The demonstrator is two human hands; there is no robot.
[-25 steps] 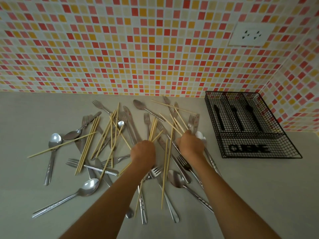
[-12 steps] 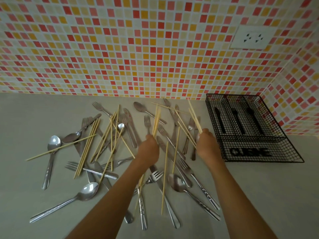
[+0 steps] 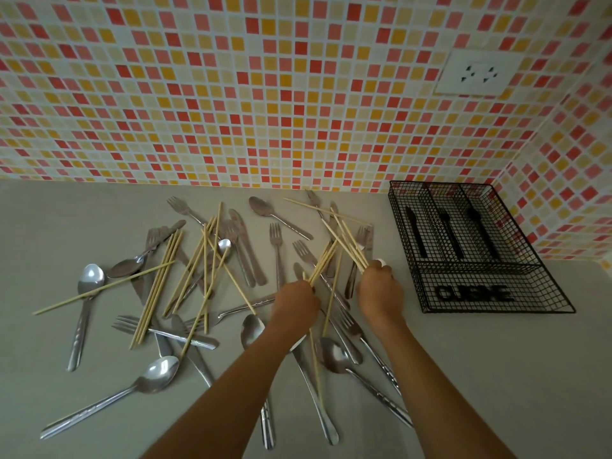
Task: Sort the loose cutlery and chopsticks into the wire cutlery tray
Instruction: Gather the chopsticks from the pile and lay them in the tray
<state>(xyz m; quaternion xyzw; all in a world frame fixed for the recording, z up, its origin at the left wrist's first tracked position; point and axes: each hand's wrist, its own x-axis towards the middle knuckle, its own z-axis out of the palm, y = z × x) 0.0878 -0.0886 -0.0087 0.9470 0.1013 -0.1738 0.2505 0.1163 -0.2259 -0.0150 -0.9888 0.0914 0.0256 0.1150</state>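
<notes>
A heap of steel spoons [image 3: 89,280], forks [image 3: 275,241] and knives, crossed by pale wooden chopsticks [image 3: 159,286], covers the grey counter. My left hand [image 3: 294,304] is closed on a few chopsticks [image 3: 323,261] that fan up to the right. My right hand [image 3: 381,289] grips another bunch of chopsticks [image 3: 347,241] pointing up and left. Both hands hover over the pile's right part. The black wire cutlery tray [image 3: 496,304] stands to the right of my right hand, with no cutlery in its compartments.
The tiled wall runs along the counter's far edge and turns at the right corner behind the tray. A white socket [image 3: 478,74] sits high on the wall. Bare counter lies at the far left and in front of the tray.
Both hands closed on chopsticks and lifted them off the pile. My right hand shifted right toward the tray, and the two bunches now cross between my hands.
</notes>
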